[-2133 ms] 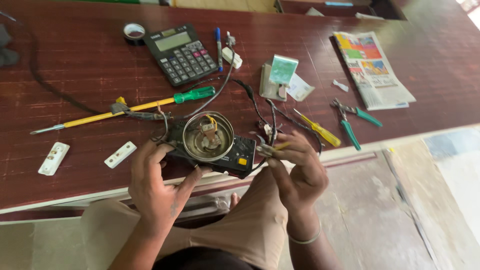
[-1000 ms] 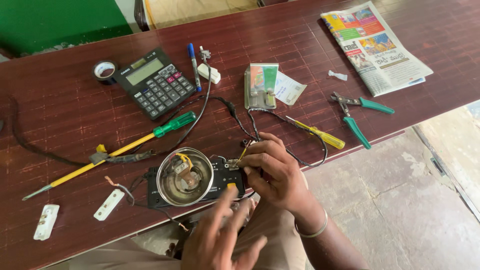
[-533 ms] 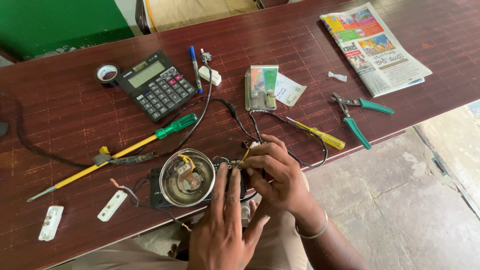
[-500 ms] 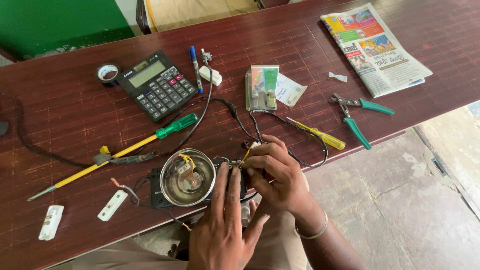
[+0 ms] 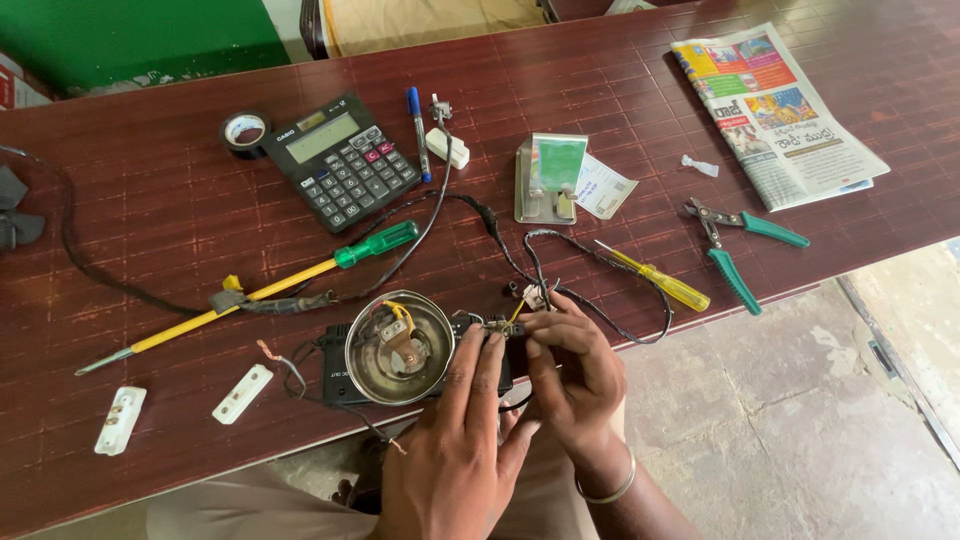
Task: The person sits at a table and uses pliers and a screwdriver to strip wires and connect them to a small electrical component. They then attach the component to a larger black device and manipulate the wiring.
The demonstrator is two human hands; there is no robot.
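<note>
A black electrical unit with a round metal bowl [image 5: 398,347] holding coloured wires lies at the near edge of the dark red table [image 5: 160,200]. My left hand [image 5: 462,440] rests on the unit's right side, fingers stretched onto it. My right hand [image 5: 572,375] pinches small wires [image 5: 528,296] at the unit's right end. Black cables [image 5: 600,270] loop from there across the table. Both wrists come up from below the table edge.
A long yellow screwdriver with a green handle [image 5: 270,292], a small yellow screwdriver [image 5: 655,276], green-handled pliers [image 5: 735,245], a calculator [image 5: 342,160], black tape roll [image 5: 245,132], blue pen [image 5: 417,118], newspaper [image 5: 775,110], a card pack [image 5: 550,178] and white plastic strips [image 5: 118,420] lie around.
My left hand has come up from my lap onto the unit's right side. My right hand stayed at the wires. The view has shifted slightly.
</note>
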